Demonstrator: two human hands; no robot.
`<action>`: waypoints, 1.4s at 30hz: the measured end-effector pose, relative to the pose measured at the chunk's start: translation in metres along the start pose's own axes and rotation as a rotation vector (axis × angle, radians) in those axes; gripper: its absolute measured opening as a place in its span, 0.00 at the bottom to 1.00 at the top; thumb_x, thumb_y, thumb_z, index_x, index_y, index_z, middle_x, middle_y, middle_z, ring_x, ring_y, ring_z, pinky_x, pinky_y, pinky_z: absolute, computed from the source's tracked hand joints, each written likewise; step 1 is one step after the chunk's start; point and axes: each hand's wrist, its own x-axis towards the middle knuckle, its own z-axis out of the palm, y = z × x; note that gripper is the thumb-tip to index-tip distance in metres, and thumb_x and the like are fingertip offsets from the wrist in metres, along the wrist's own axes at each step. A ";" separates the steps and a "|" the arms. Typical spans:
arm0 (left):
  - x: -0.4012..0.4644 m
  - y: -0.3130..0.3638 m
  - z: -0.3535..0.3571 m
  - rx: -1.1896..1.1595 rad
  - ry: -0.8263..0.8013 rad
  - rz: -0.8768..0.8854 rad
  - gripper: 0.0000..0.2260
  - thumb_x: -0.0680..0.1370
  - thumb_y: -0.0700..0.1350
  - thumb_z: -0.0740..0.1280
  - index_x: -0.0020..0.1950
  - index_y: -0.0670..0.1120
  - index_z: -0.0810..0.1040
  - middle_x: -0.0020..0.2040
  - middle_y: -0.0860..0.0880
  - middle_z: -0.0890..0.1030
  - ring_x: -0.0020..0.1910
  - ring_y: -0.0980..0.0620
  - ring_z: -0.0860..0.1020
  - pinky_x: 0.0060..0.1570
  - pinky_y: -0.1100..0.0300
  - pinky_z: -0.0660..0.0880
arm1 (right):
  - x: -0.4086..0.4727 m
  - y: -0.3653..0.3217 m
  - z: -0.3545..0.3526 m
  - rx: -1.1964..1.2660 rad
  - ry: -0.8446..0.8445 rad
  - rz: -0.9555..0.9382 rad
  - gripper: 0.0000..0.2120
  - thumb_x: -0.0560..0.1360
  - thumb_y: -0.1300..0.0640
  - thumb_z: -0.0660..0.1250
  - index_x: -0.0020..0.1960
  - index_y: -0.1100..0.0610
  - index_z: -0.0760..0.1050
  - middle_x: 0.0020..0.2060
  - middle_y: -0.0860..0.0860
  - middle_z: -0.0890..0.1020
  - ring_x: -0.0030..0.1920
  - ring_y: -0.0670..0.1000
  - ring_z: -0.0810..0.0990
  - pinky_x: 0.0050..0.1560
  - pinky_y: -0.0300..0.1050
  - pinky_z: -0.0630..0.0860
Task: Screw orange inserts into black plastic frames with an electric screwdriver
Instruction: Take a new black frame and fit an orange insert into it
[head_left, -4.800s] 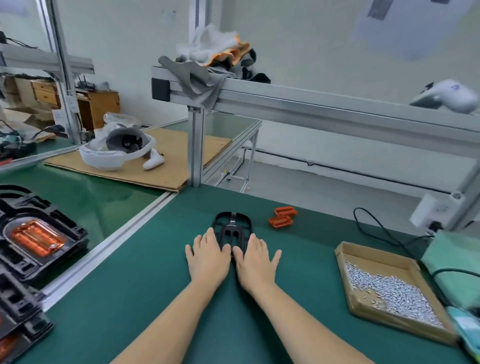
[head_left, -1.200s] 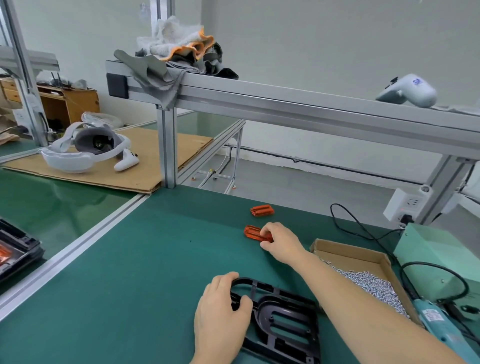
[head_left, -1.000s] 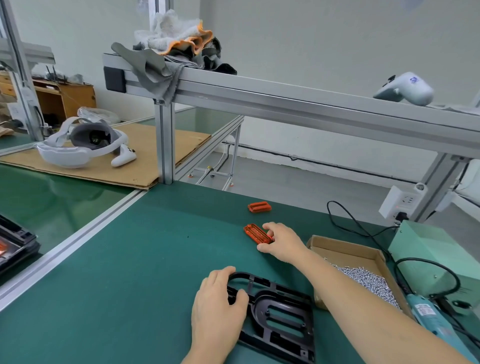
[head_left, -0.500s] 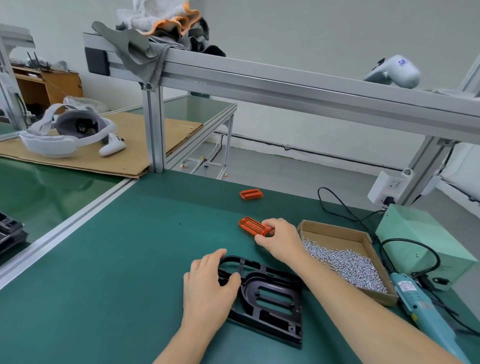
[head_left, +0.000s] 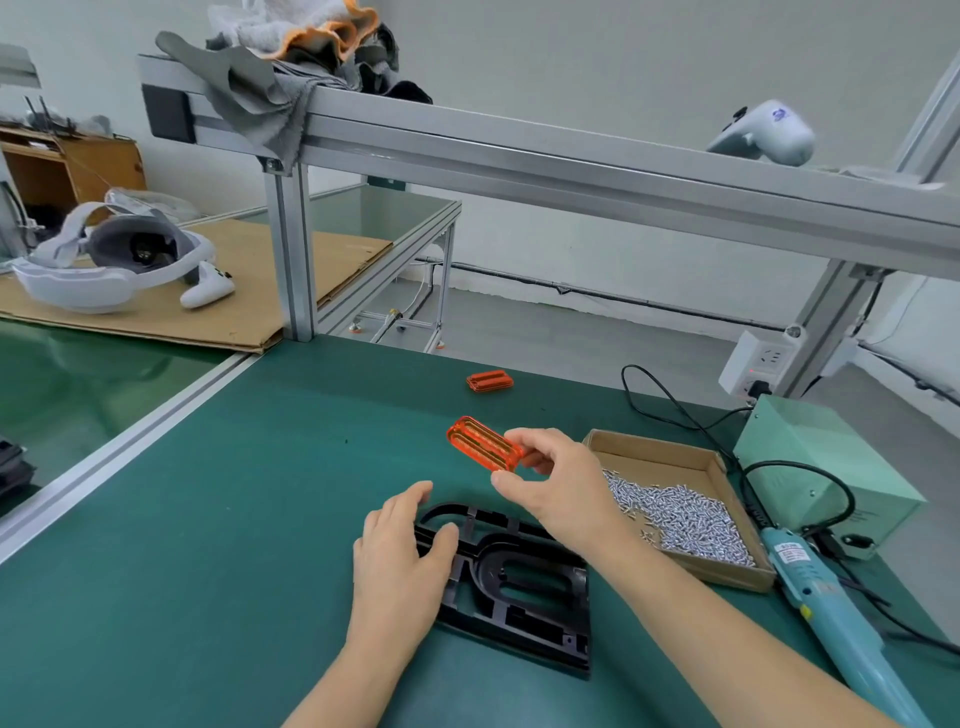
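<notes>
Lifted off the green mat since half a second ago, the translucent orange ribbed plastic insert (head_left: 484, 443) is now held in the air, tilted, pinched at its right end between thumb and fingers of the right hand (head_left: 558, 486). It is a flat rounded rectangle with long parallel ribs on its upper face, and it glows a little where light passes through. It hangs above and just behind the black plastic frame (head_left: 519, 582).

This frame lies flat on the green work mat (head_left: 208, 519); a large oval opening is seen in its middle. Its left curved end is pressed down by the left hand (head_left: 400, 551), whose fingers are laid over the rim and whose thumb is curled onto the frame.

A second orange insert (head_left: 489, 381) lies well apart, near the far edge of the mat. To the right of the frame, almost touching it, a shallow cardboard tray of small silver screws (head_left: 675, 512) is placed, and the teal electric screwdriver (head_left: 826, 603) lies beside that. Left of the frame, open mat is seen up to the aluminium rail (head_left: 119, 452).
</notes>
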 end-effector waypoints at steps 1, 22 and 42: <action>0.000 0.000 -0.001 -0.048 0.017 -0.004 0.18 0.77 0.45 0.65 0.67 0.53 0.70 0.62 0.58 0.74 0.61 0.56 0.67 0.63 0.53 0.65 | -0.007 0.000 -0.003 0.001 0.003 -0.011 0.15 0.70 0.56 0.75 0.51 0.42 0.76 0.46 0.41 0.79 0.47 0.40 0.75 0.51 0.30 0.69; -0.021 0.037 -0.011 -0.487 -0.320 0.136 0.19 0.73 0.38 0.72 0.60 0.56 0.78 0.42 0.47 0.81 0.38 0.54 0.75 0.45 0.63 0.74 | -0.095 -0.002 -0.057 0.031 0.010 -0.176 0.19 0.66 0.55 0.74 0.56 0.49 0.79 0.49 0.39 0.78 0.53 0.44 0.76 0.55 0.29 0.67; -0.011 0.013 -0.004 0.116 -0.262 0.118 0.19 0.79 0.44 0.64 0.70 0.51 0.70 0.69 0.59 0.68 0.69 0.58 0.58 0.66 0.62 0.60 | -0.097 0.044 -0.044 0.002 -0.170 0.060 0.22 0.71 0.59 0.75 0.64 0.51 0.77 0.53 0.41 0.78 0.50 0.38 0.74 0.53 0.27 0.67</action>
